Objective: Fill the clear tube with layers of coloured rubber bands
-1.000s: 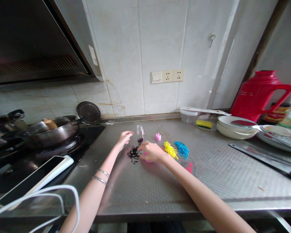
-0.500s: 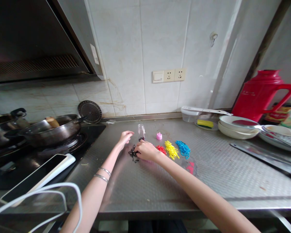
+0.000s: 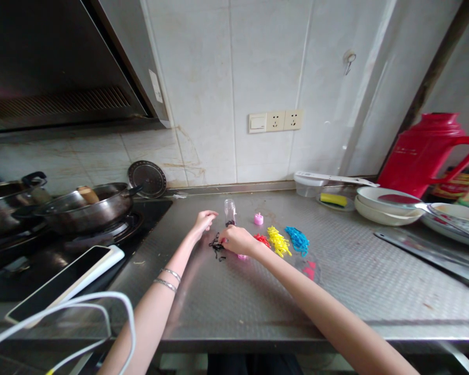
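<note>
On the steel counter [image 3: 258, 291], my right hand [image 3: 237, 240] rests closed over a small pile of black bands [image 3: 216, 244], fingers pinched at them. My left hand [image 3: 205, 219] hovers just left of a small clear bottle [image 3: 230, 212] with dark bits inside; its fingers are curled and hold nothing I can see. A pink cap [image 3: 258, 219] lies right of the bottle. Red bands [image 3: 262, 240], yellow bands [image 3: 279, 241] and blue bands [image 3: 297, 241] lie in separate piles to the right, and pink bands [image 3: 242, 256] peek from under my right wrist.
A wok [image 3: 82, 208] and another pan sit on the stove at left. A phone [image 3: 66, 281] with a white cable lies by the stove. At right are stacked bowls [image 3: 383, 204], a red thermos jug [image 3: 426, 153], a sponge dish [image 3: 331, 200] and a long knife [image 3: 430, 252].
My right hand slid a little left onto the black pile, uncovering the red bands. My left hand barely moved. The camera shifted slightly.
</note>
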A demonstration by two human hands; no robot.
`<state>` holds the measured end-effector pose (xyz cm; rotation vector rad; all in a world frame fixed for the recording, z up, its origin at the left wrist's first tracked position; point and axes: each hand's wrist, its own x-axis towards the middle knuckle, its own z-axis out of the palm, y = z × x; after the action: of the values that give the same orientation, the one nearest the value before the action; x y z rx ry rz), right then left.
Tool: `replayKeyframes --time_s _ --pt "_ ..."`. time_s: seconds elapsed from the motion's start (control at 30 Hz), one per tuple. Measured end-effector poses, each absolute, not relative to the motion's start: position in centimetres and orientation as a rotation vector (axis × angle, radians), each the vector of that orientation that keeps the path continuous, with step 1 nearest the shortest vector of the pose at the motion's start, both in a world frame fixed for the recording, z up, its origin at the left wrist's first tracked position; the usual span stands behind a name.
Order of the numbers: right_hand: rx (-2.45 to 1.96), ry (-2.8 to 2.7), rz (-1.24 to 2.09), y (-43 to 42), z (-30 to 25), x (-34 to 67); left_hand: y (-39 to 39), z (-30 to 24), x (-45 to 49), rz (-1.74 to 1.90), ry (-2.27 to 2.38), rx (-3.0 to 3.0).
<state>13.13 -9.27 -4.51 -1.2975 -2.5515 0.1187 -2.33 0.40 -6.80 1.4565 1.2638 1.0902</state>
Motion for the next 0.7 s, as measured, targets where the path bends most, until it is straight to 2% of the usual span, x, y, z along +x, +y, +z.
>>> replayKeyframes --time_s 0.4,0.7 --pt "-0.947 -2.261 0.441 -8.6 -2.5 13.3 0.2 -6.8 -2.4 1.093 1.263 1.475" --pt "-0.948 -2.25 0.509 -8.3 -2.8 13.5 0.2 -6.9 -2.4 1.085 1.249 1.497"
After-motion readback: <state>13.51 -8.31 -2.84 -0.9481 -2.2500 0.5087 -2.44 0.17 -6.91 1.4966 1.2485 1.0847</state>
